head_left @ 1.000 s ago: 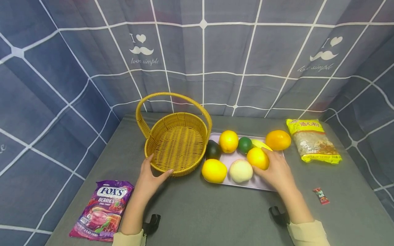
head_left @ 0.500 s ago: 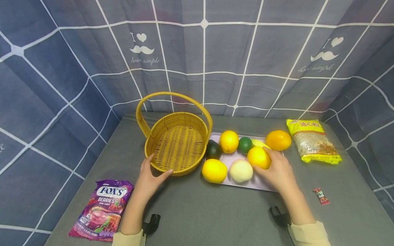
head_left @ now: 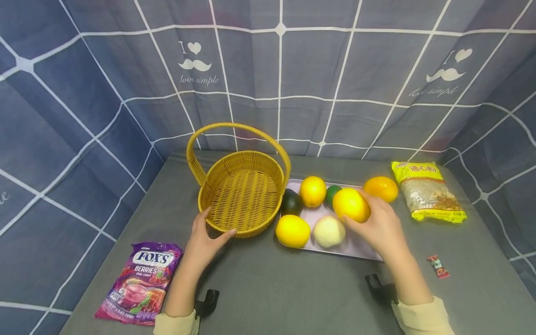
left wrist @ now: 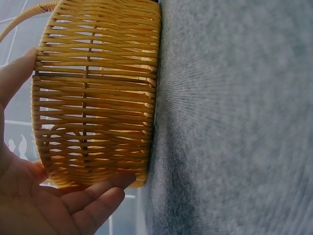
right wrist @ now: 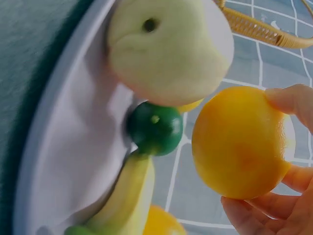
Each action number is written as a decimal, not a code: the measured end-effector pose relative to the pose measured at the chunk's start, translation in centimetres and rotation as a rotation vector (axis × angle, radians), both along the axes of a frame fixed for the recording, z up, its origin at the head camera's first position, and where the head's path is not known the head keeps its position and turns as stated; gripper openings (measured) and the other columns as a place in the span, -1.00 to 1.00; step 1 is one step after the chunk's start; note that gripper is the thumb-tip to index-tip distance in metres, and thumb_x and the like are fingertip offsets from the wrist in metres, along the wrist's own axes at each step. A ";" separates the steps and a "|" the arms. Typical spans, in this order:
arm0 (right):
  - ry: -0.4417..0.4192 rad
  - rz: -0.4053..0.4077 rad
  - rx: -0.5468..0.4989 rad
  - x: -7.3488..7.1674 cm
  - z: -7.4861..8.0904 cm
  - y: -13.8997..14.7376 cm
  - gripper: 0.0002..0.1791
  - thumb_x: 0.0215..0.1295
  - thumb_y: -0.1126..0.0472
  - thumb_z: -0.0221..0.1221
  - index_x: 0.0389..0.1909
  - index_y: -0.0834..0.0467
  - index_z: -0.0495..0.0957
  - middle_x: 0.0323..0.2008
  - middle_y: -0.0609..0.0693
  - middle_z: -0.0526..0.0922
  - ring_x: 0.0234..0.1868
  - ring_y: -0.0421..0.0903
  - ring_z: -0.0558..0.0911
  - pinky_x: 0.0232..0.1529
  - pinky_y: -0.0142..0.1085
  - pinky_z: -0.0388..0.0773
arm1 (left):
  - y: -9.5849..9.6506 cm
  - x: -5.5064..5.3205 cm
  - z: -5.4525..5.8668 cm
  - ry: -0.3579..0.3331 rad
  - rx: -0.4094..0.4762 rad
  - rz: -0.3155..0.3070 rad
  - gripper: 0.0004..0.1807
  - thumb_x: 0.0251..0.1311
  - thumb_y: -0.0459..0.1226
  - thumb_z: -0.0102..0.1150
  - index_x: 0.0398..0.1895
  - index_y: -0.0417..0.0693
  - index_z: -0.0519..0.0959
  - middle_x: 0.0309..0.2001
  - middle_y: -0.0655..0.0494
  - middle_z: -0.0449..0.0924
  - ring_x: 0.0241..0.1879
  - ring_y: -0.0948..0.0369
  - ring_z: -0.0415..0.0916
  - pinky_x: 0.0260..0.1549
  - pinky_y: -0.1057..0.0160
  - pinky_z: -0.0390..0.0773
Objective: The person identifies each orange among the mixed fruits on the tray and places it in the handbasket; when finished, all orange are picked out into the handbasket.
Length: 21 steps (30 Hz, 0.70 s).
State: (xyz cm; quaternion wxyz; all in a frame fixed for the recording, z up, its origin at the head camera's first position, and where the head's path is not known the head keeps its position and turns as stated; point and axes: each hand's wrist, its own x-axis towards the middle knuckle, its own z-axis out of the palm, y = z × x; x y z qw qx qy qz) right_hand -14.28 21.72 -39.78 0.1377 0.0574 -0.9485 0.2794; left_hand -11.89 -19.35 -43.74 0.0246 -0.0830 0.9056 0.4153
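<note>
A: Start at the left. Any print?

B: On my head feed, a purple candy bag (head_left: 140,284) reads "FOX'S BERRIES OVAL CANDY". Behind everything, the curtain (head_left: 251,60) says "love simple" under a moustache.

A: Left hand (head_left: 203,242)?

B: Holding the wicker basket (head_left: 244,200) by its near rim, thumb and a finger at the edge. Only my left wrist camera shows other fingers along the outer wall.

A: Next?

B: Just right of it, the pinkish tray (head_left: 310,215), bearing a dark fruit (head_left: 291,202), a yellow fruit (head_left: 293,231), a second orange (head_left: 313,191) and a pale peach (head_left: 329,231).

A: And the right hand (head_left: 381,228)?

B: Pinching an orange (head_left: 351,204) between thumb and fingers, above the tray. From the head it hides the banana (right wrist: 128,196); my right wrist camera shows that, next to a green fruit (right wrist: 155,128), with a gap between green fruit and orange.

A: Far right?

B: A yellow packet (head_left: 429,191) marked 通心粉, and nearer me a small red wrapper (head_left: 438,266), its lettering too small to read.
</note>
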 end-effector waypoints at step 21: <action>-0.026 0.170 -0.165 -0.6 3.2 -7.0 -0.12 -0.02 -0.11 0.43 0.34 0.04 0.35 0.19 0.09 0.49 0.10 0.07 0.48 0.05 0.03 0.48 | -0.1 0.0 -0.3 0.014 -0.001 -0.002 0.19 -0.04 0.32 0.26 0.52 -0.01 -0.09 0.50 -0.21 -0.19 0.43 -0.21 -0.11 0.25 -0.32 0.07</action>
